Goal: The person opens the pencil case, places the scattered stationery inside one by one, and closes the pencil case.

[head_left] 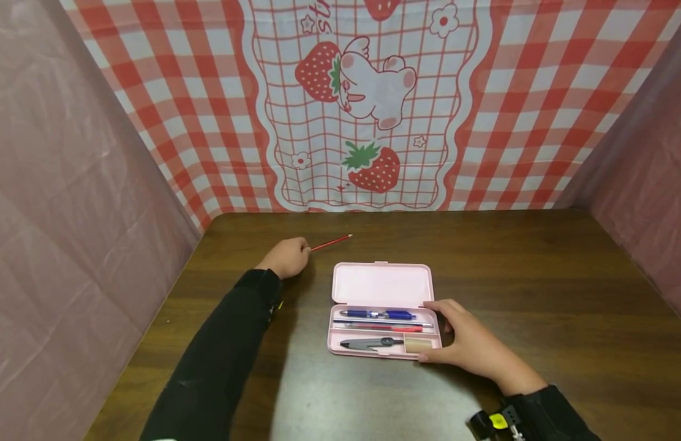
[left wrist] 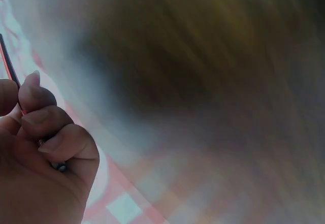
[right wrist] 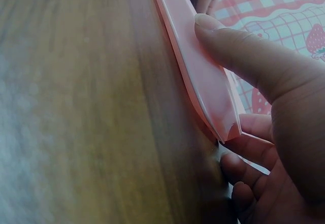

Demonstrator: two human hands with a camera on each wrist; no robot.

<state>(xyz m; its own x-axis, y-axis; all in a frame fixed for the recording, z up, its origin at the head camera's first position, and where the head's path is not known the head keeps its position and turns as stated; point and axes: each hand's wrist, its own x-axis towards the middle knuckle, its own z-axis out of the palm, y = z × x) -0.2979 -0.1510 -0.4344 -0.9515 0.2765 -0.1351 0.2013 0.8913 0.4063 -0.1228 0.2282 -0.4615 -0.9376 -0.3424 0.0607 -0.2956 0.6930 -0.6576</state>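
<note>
In the head view my left hand (head_left: 288, 257) pinches the rear end of a red pencil (head_left: 332, 242), whose sharpened tip points right and away. The left wrist view shows its fingers curled, with the pencil (left wrist: 9, 64) between thumb and forefinger. A pink pencil case (head_left: 381, 285) lies with its lid folded back on the table. Its right end is gripped by my right hand (head_left: 473, 346), thumb at the near side and fingers at the far side. Inside lie a blue pen (head_left: 379, 314), slim red and dark writing tools (head_left: 395, 328), a grey compass (head_left: 370, 343) and a tan block (head_left: 419, 345).
Brown wooden table (head_left: 517, 275) spreads around the case. Behind it hangs a red-and-white checked cloth (head_left: 539, 110) with strawberry prints. Pink fabric (head_left: 59, 214) covers the left side, and more pink fabric (head_left: 649, 202) the right.
</note>
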